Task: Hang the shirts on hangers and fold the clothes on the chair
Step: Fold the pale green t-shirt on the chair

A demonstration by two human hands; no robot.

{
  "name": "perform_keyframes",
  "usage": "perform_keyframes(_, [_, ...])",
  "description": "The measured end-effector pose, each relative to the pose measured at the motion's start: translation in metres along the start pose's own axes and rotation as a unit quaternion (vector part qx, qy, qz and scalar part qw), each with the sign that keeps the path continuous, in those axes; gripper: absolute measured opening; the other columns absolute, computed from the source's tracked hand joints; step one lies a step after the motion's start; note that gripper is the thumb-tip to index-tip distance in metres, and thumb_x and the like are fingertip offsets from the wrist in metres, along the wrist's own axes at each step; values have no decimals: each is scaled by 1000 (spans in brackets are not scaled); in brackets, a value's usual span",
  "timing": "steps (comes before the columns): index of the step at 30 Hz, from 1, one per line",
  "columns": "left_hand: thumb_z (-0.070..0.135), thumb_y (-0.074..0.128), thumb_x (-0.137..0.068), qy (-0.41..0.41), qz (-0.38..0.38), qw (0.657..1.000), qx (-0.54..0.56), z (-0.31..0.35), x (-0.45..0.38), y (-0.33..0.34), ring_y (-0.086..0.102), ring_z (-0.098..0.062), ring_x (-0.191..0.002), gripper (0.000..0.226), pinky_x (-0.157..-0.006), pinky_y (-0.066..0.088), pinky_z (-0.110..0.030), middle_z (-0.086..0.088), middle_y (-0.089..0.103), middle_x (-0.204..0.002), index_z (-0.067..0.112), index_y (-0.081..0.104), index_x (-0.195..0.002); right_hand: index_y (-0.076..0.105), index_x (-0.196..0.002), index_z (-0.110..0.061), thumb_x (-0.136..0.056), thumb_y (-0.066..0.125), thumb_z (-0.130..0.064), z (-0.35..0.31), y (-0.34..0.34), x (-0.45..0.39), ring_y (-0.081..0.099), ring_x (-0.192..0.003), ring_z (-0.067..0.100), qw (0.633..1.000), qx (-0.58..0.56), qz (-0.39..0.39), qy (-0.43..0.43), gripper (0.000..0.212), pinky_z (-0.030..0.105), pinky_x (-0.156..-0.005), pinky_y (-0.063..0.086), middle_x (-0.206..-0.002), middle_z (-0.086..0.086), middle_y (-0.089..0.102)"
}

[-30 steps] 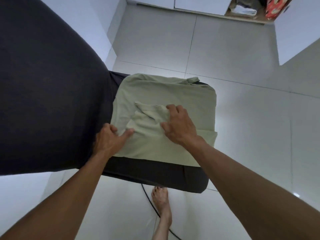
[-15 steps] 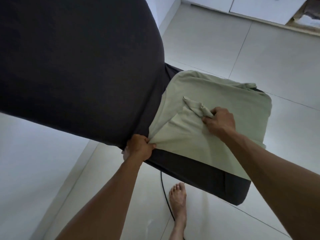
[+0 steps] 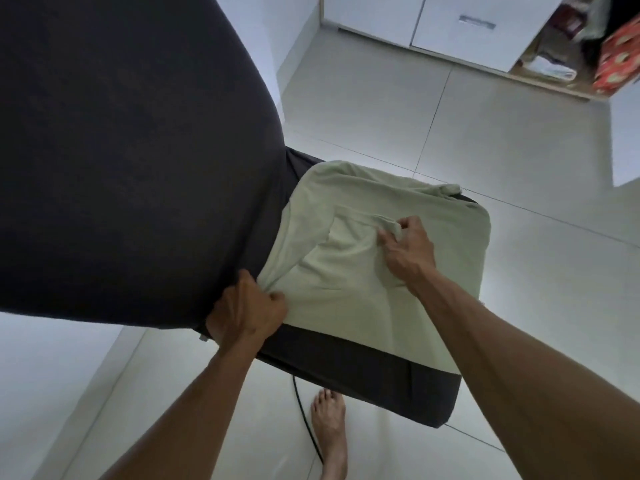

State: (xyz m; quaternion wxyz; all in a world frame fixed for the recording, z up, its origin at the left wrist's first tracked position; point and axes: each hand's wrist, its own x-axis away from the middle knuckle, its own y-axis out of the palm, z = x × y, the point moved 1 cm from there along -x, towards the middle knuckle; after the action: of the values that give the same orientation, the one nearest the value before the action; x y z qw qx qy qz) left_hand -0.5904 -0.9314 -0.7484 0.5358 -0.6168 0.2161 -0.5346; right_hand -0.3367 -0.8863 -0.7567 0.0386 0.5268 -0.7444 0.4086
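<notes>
Green shirt (image 3: 374,271) spread flat on dark chair (image 3: 363,372) seat. My left hand (image 3: 247,311) bunches its near-left corner by backrest; my right hand (image 3: 408,252) pinches fold mid-shirt. Hands apart. Bare foot (image 3: 329,427), black cord (image 3: 304,417) on tile below.

The garment (image 3: 367,271) lies spread on the chair seat (image 3: 363,379), covering most of it; the chair back (image 3: 121,150) rises at the seat's left; the left hand (image 3: 246,313) sits at the garment's near-left corner, against the back; the right hand (image 3: 407,251) rests on the garment's middle; 1 bare foot (image 3: 329,427) and a cable (image 3: 306,424) lie on the floor (image 3: 381,109) before the seat; a cabinet (image 3: 450,22) stands well behind it.
</notes>
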Motion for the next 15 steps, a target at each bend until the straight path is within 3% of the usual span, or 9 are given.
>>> perform_keyframes(2, [43,58,-80,73,38,996,36,25,2,-3,57,-27,-94,33,-71,49,-38,-3,56,-101,19,50,-100,52,-114,-24,-86,74,-34,0,-3,-2,59,-99,23,999,-15,-33,18,38,37,-90,50,-105,-2,58])
perform_keyframes(5, [56,59,-85,147,-7,987,66,72,-12,4,44,-24,-120,48,-93,42,-42,-1,50,-124,21,52,-117,58,-108,-21,-73,87,-20,5,-13,-5,67,-97,24,991,-73,-86,71,45,47,-91,57,-108,1,67])
perform_keyframes(7, [61,61,-84,140,-61,985,87,102,-28,8,37,-25,-130,60,-104,34,-43,-2,46,-135,20,49,-127,62,-101,-16,-71,89,-9,9,-20,-6,71,-90,26,983,-117,-102,101,41,46,-83,61,-100,7,70])
perform_keyframes(9, [58,65,-83,107,-106,983,101,129,-47,12,38,-28,-132,57,-108,33,-43,-3,50,-135,22,55,-127,66,-89,-12,-70,89,-6,13,-26,-8,74,-80,26,979,-142,-104,106,31,40,-73,63,-91,11,73])
perform_keyframes(11, [49,73,-80,63,-134,973,177,146,-62,10,53,-30,-121,30,-105,42,-42,0,63,-116,29,70,-102,68,-81,-12,-68,91,-8,13,-28,-12,73,-70,23,980,-136,-104,100,27,33,-60,61,-86,12,75])
perform_keyframes(13, [37,76,-79,56,-151,942,296,154,-68,9,67,-24,-90,16,-85,55,-36,3,69,-84,24,68,-73,70,-79,-12,-66,93,-13,15,-28,-15,74,-75,27,983,-129,-87,96,27,40,-65,63,-86,12,76])
perform_keyframes(15, [23,76,-85,77,-148,906,389,154,-67,6,63,-12,-74,16,-69,53,-24,6,66,-76,22,64,-75,69,-79,-15,-66,93,-19,17,-28,-14,74,-82,29,986,-129,-64,79,28,50,-73,62,-84,8,74])
